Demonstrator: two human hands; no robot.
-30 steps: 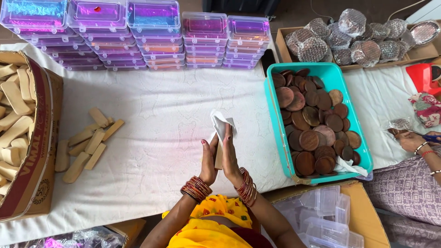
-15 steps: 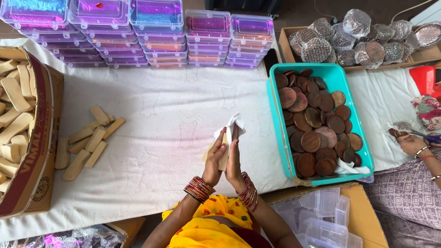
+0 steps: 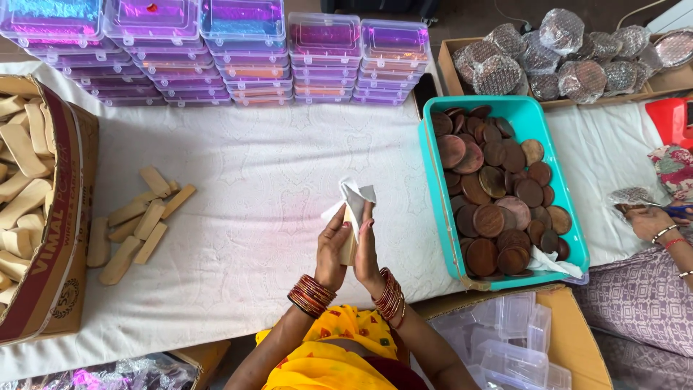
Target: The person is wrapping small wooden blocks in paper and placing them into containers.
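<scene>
The wooden stick (image 3: 349, 242) stands upright between my palms, pale and flat, with a white cloth (image 3: 354, 198) bunched over its top end — it sits just above the near edge of the counter (image 3: 274, 166), in the middle of my view. My left hand (image 3: 332, 249) and my right hand (image 3: 367, 249) are pressed flat against its 2 faces, fingers straight and pointing away from me, so the piece is clamped rather than pinched; I judge that this keeps it steady while the cloth bears on the wood.

Going by size: the counter, under a white patterned sheet, carries everything. Along its far edge run stacks of clear plastic boxes (image 3: 238, 50) with purple-tinted lids, packed in a row. At my left a big cardboard carton (image 3: 61, 217) lies open toward me, full of the same pale sticks, within easy reach of my left arm. At my right a teal tray (image 3: 433, 188) holds a heap of round brown discs (image 3: 498, 195), and a second white rag lies in its near corner. Beyond it a shallow carton holds round items wrapped in clear film (image 3: 563, 50).

Smaller still — a loose pile of sticks (image 3: 137, 220) lies on the sheet just beside the carton, well apart from my hands. At the far right edge, another person's hand (image 3: 646, 220) rests by a wrapped piece.
</scene>
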